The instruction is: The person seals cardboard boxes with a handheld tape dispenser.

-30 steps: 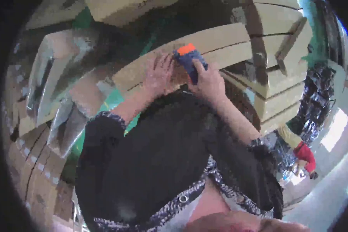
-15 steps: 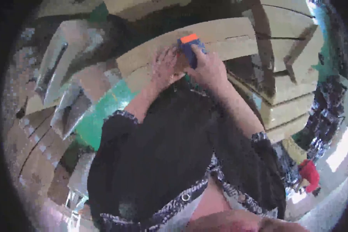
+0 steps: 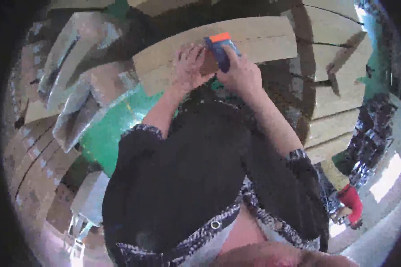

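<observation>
A long closed cardboard box (image 3: 265, 40) lies crosswise in front of me, with a seam running along its top. My left hand (image 3: 189, 66) rests on the near part of the box with its fingers stretched out. My right hand (image 3: 244, 73) is wrapped round a blue hand-held tool with an orange end (image 3: 218, 48); its exact kind cannot be made out. The tool is over the box, close to my left fingers. Blur hides whether it touches the cardboard.
Stacked cardboard boxes (image 3: 336, 104) stand on the right. Open cartons with raised flaps (image 3: 71, 58) are on the left, beside a green surface (image 3: 109, 129). A person's red sleeve (image 3: 352, 202) shows at the lower right.
My right hand and the blue tool sit slightly higher in view. The left hand stays on the box with little movement. The view has shifted a little.
</observation>
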`<state>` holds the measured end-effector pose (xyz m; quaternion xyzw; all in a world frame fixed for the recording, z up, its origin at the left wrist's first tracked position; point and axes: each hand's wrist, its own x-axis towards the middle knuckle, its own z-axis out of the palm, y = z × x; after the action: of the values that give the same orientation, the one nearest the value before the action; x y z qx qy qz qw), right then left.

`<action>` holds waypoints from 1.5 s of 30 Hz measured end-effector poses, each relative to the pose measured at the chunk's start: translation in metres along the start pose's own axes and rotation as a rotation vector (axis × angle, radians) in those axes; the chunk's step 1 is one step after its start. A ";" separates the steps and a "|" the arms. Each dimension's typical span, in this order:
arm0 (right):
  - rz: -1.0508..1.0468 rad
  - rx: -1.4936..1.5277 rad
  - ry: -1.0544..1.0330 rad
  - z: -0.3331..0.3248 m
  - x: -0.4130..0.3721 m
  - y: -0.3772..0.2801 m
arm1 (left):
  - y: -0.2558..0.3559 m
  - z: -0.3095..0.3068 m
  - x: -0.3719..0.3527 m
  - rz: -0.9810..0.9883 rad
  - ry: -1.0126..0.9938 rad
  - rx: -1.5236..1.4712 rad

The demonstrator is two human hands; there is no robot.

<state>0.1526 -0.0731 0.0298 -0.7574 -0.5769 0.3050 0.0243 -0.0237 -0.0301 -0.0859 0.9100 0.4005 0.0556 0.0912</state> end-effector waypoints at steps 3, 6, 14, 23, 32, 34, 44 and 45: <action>0.011 -0.021 -0.013 0.002 -0.003 0.000 | 0.002 0.000 0.000 -0.021 -0.042 0.010; 0.008 -0.032 -0.001 0.005 -0.010 0.002 | 0.002 -0.005 0.002 -0.040 -0.114 0.012; 0.048 -0.079 0.020 0.016 -0.042 0.013 | -0.008 -0.012 0.012 -0.028 -0.120 0.061; 0.060 -0.043 0.051 0.031 -0.077 0.027 | -0.013 0.005 0.007 0.042 0.095 0.115; 0.093 -0.037 -0.001 0.045 -0.112 0.045 | -0.006 0.003 0.007 0.006 0.012 0.101; 0.093 -0.034 -0.015 0.051 -0.119 0.052 | -0.006 0.000 0.010 0.001 -0.004 0.109; 0.072 -0.080 -0.092 0.059 -0.148 0.074 | -0.006 0.000 0.010 -0.004 -0.005 0.105; 0.077 -0.077 -0.101 0.061 -0.142 0.074 | -0.006 0.001 0.009 -0.004 -0.001 0.103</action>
<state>0.1654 -0.2429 0.0127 -0.7628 -0.5593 0.3212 -0.0460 -0.0216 -0.0199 -0.0880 0.9128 0.4045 0.0342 0.0446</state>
